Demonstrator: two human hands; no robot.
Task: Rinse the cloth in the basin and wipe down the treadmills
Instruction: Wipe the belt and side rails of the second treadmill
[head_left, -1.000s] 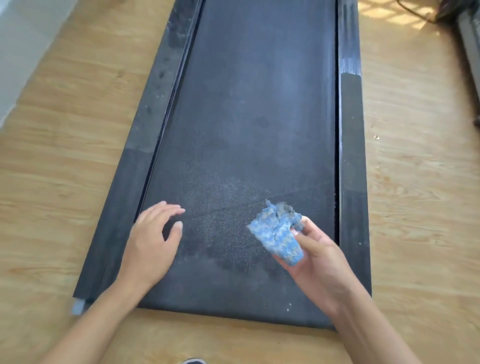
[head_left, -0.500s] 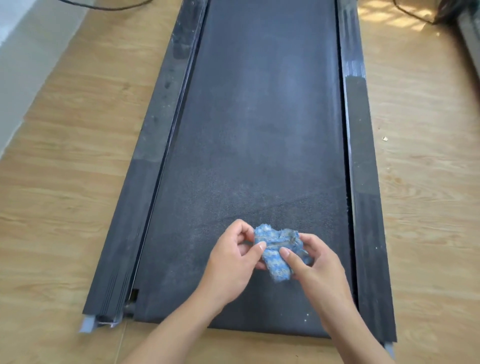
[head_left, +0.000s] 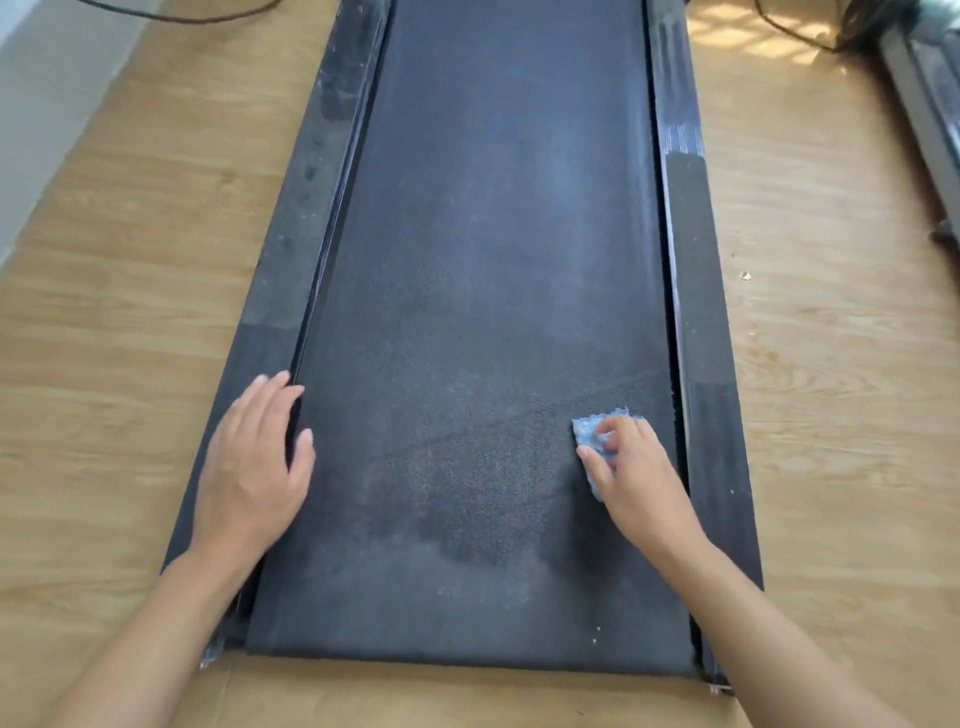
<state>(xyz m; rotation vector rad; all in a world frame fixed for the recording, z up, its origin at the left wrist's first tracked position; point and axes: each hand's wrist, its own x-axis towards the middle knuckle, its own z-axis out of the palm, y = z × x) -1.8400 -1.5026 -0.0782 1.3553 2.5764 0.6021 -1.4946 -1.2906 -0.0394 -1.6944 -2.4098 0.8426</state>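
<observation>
Head view: cloth (head_left: 589, 432) is gripped under curled fingers of the right hand (head_left: 631, 470), blue, crumpled, protruding past the fingertips; left hand (head_left: 254, 462) is laid flat, released, on the treadmill (head_left: 467, 260).

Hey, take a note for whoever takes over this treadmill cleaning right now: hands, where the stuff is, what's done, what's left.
Left hand: open, flat across the left side rail and the belt's edge.
Right hand: holds the blue cloth down on the treadmill belt, close to the right side rail.
Done: a darker, damp-looking patch at the belt's near end suggests wiping there.
Left: the far belt looks dusty grey and the left rail is speckled. The basin is not in view.
</observation>
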